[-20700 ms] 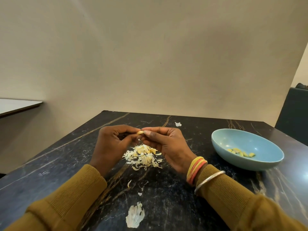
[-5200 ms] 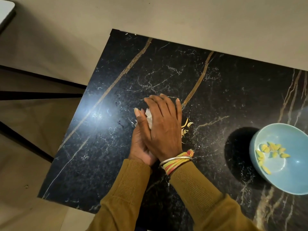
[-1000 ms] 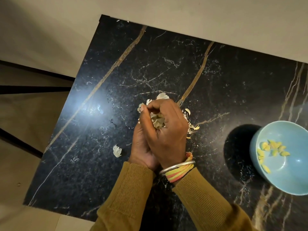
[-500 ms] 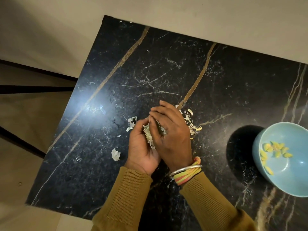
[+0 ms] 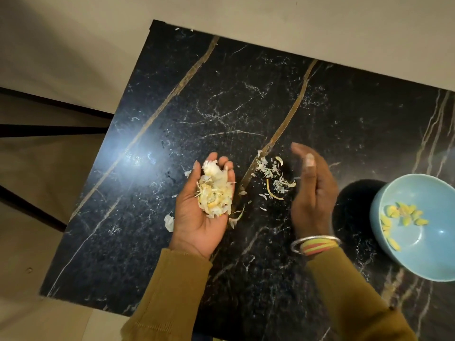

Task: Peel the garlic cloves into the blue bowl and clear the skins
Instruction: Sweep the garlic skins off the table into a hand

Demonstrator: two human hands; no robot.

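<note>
I wore a mustard-brown knit sweater, ribbed at the cuff of the left sleeve (image 5: 170,291), plainer on the right sleeve (image 5: 349,291). At six o'clock from my right hand (image 5: 312,193) sat a plain silver bangle (image 5: 299,245) against yellow-and-orange striped bands (image 5: 317,247).

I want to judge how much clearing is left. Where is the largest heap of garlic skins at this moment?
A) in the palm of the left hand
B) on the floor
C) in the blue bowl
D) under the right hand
A: the left hand is turned palm up with the heap of skins in it; only scattered bits lie on the table, and the blue bowl holds peeled cloves.
</note>
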